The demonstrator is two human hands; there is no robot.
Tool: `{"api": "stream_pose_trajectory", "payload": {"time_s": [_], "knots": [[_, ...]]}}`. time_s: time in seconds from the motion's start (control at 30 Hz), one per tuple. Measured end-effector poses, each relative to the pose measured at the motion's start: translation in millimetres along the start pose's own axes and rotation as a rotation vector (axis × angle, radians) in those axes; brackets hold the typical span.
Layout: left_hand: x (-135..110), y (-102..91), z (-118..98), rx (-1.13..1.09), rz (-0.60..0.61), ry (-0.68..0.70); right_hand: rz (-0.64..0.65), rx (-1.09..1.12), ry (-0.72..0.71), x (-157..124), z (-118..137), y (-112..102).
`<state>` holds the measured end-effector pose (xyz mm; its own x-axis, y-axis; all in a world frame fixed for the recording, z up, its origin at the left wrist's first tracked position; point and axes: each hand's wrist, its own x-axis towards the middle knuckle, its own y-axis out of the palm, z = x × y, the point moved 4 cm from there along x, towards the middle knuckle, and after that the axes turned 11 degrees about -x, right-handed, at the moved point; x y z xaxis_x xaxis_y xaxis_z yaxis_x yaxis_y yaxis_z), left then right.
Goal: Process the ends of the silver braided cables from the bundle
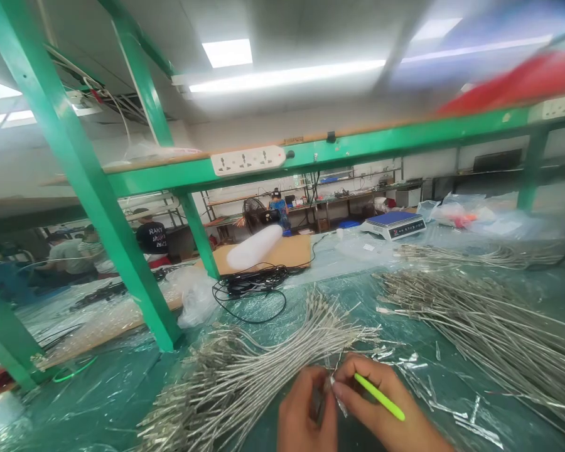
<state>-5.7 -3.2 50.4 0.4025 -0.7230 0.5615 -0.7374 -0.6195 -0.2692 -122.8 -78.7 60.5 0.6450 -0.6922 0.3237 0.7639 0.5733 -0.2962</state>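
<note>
Hands close together at bottom edge, above plastic-covered green tabletop. Left hand pinches small silvery piece between thumb and fingers. Right hand pinches same piece from other side, yellow-green stick clamped across its fingers. Silver cable bundle just left of hands; second cable pile right; black cord coil and scale behind.

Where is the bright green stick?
In the head view the green stick lies low, right of centre, in the right hand, beside the left hand and just below the pile of silvery cables.
</note>
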Motion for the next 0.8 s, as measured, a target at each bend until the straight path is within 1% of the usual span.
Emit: {"api": "stream_pose_trajectory", "payload": {"time_s": [0.13, 0.23, 0.3, 0.37, 0.47, 0.57, 0.8], "knots": [[3.5, 2.8, -0.6, -0.107, 0.110, -0.039, -0.018, -0.133, -0.063, -0.5, 6.8, -3.8], [6.3, -1.2, 3.2, -0.126, 0.122, -0.075, -0.040, -0.174, -0.086, 1.1, 6.8, -6.0], [9.2, -4.9, 2.8, -0.148, 0.125, -0.068, -0.041, -0.116, -0.029, 2.9, 1.8, -6.2], [13.2, -7.9, -0.8, -0.195, 0.140, -0.051, -0.006, -0.013, 0.069, 4.4, -5.7, -4.3], [18.8, -9.4, -8.5, -0.247, 0.208, -0.045, 0.056, 0.166, 0.169, 5.5, -13.9, 0.0], [20.8, -9.2, -11.3, -0.264, 0.271, -0.034, 0.051, 0.249, 0.177, 5.6, -14.8, 0.8], [16.2, -8.7, 5.8, -0.228, 0.259, -0.040, 0.009, 0.143, 0.092, 5.4, -7.9, -4.5]]}}
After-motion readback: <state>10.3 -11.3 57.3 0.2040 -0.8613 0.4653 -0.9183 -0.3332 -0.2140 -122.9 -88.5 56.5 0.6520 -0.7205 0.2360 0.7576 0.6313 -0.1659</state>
